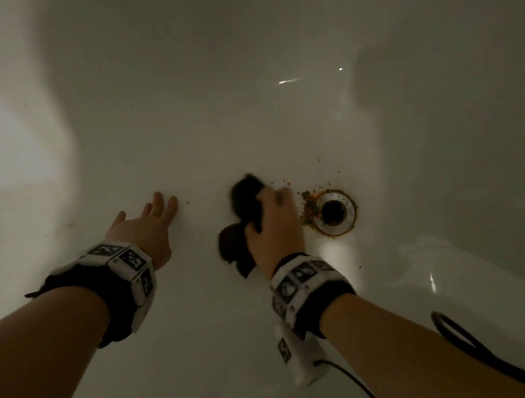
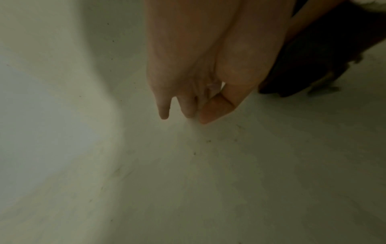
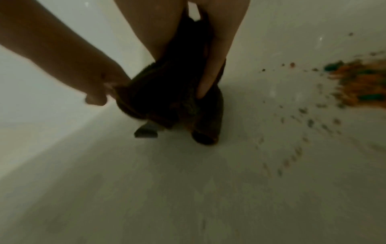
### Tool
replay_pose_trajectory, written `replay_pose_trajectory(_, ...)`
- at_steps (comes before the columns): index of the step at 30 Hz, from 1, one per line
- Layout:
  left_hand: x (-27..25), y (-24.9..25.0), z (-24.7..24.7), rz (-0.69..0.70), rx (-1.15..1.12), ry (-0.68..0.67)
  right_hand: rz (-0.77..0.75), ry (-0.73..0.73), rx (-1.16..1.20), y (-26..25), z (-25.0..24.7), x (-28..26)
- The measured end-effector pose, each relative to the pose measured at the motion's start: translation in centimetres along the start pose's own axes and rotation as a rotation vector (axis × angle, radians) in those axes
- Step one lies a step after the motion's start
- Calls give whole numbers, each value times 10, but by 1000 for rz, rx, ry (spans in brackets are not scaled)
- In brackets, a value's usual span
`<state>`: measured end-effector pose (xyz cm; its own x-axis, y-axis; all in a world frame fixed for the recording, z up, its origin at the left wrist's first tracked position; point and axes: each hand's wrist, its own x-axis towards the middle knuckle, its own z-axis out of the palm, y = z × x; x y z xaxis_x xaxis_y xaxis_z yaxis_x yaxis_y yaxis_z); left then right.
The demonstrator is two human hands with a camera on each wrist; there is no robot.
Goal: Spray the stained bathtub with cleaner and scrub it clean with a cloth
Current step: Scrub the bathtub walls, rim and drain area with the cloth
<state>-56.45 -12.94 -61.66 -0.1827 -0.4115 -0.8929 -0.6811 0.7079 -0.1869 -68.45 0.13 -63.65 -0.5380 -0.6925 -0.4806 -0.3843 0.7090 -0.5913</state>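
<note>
I look down into a white bathtub [image 1: 187, 135]. Orange and green stain crumbs [image 1: 310, 206] ring the left side of the metal drain [image 1: 334, 212], and specks are scattered around it. My right hand [image 1: 271, 207] grips a bunched dark cloth [image 1: 244, 206] just left of the drain, low over the tub floor. In the right wrist view my thumb and fingers [image 3: 208, 79] curl round the cloth [image 3: 173, 102], with the stains [image 3: 355, 82] to the right. My left hand [image 1: 158, 207] is spread open left of the cloth, its fingers [image 2: 163, 109] straight just over the tub floor, holding nothing.
The tub wall [image 1: 14, 139] curves up on the left, and another wall [image 1: 468, 119] rises on the right. A black cable [image 1: 474, 348] loops along the lower right. A few small specks [image 2: 195, 152] dot the floor near my left hand.
</note>
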Motion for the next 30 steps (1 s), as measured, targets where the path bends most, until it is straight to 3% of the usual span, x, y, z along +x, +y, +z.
replay_pose_trajectory(2, -1, 0, 0, -2, -2, -3, -188, -146, -110, -18, 8, 9)
replay_pose_trajectory(3, -1, 0, 0, -4, -1, -4, -194, -190, -165, -22, 9, 19)
replay_pose_trajectory(5, -1, 1, -1, -6, -1, -5, -61, -157, -153, -21, 4, 38)
replay_pose_trajectory(8, -2, -1, -2, -4, 11, -22, 149, 42, -65, 2, -11, 44)
replay_pose_trajectory(11, -2, 0, -3, -5, 21, -33, 314, 151, -40, 31, -28, 38)
replay_pose_trajectory(14, -1, 2, -1, -9, 17, -28, 373, 202, 18, 38, -46, 39)
replay_pose_trajectory(17, -2, 1, 0, -7, 23, -32, 218, 307, -51, 30, -81, 57)
replay_pose_trajectory(19, -1, 1, -1, -12, 30, -30, 56, 285, -363, 31, -110, 74)
replay_pose_trajectory(21, 0, 1, 0, -16, 41, -25, -71, 117, -699, 36, -135, 88)
replay_pose_trajectory(23, 1, 1, 2, -15, 43, -31, -172, -35, -892, 48, -145, 98)
replay_pose_trajectory(30, 0, 2, -6, -24, 49, -57, -526, -329, -893, 91, -91, 35)
